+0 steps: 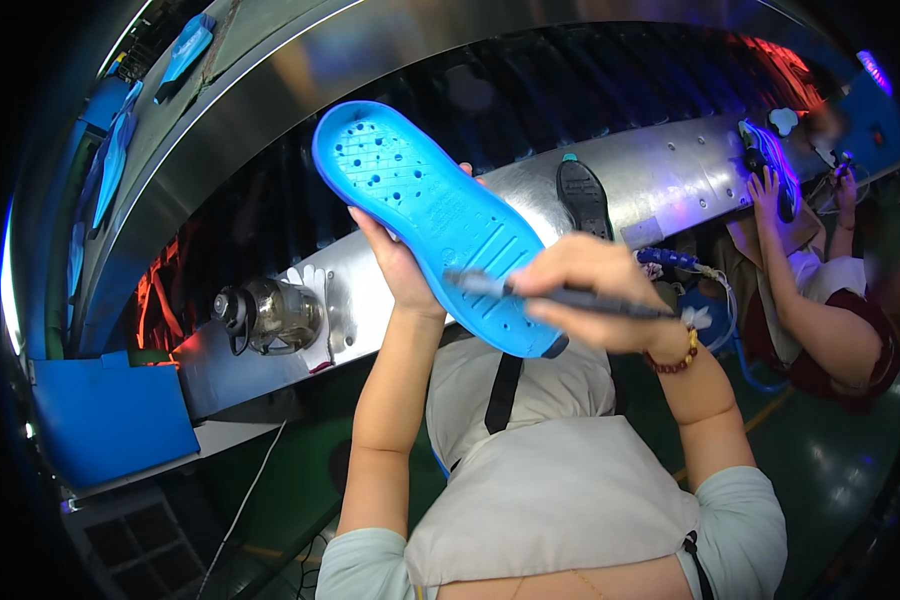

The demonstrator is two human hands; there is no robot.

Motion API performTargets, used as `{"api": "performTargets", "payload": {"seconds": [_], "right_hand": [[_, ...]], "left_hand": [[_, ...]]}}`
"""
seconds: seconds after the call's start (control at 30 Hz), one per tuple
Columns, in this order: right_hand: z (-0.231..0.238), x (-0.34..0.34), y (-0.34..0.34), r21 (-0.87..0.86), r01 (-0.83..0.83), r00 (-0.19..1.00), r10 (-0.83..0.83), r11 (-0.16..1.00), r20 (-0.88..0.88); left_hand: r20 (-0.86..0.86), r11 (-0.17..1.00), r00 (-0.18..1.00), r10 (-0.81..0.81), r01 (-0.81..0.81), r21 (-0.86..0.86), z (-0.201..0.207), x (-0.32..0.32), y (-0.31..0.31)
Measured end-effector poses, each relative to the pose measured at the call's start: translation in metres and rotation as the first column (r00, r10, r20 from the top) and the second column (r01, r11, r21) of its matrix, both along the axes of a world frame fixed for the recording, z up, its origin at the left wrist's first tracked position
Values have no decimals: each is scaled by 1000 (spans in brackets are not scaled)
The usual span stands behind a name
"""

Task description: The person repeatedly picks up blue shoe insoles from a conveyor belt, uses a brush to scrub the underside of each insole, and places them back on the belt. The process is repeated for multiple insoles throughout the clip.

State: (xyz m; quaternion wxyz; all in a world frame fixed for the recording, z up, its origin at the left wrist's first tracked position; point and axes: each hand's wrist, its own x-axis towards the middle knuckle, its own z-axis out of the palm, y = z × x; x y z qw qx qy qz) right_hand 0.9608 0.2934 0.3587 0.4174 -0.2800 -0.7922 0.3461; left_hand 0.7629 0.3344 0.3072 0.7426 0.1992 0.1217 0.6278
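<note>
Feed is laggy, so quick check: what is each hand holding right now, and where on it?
Left hand grips the blue insole from behind, at its middle. Right hand holds a dark pen mid-shaft, tip on the insole's heel end.

At the centre of the frame the left hand [402, 268] holds up a blue insole [430, 215], its perforated face upward. The right hand [585, 290] grips a dark pen [560, 296], tip touching the insole's lower end. A black sole [583, 197] lies on the metal conveyor ledge [660, 175] behind. At far right, another person's hand [767, 190] rests on a shoe.
</note>
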Motion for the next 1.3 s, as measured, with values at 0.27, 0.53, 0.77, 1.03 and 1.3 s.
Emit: {"api": "performTargets", "payload": {"seconds": [0.27, 0.53, 0.77, 1.03, 1.3], "right_hand": [[-1, 19, 0, -100, -56, 998, 56, 993, -2], [-14, 26, 12, -403, -293, 896, 101, 867, -433], [10, -3, -15, -560, -192, 845, -154, 806, -511], [8, -9, -17, -174, 39, 962, -84, 984, -261], [15, -7, -16, -187, -20, 971, -25, 982, -236]], "left_hand": [[-72, 996, 994, 81, -79, 33, 14, -13, 18], [-125, 993, 988, 93, -82, 90, 50, -17, 25], [-68, 976, 981, 181, -171, 138, 37, 21, -30], [54, 986, 986, 158, -160, 48, 24, 6, -11], [-152, 985, 973, 171, -168, 31, 17, 2, -2]]}}
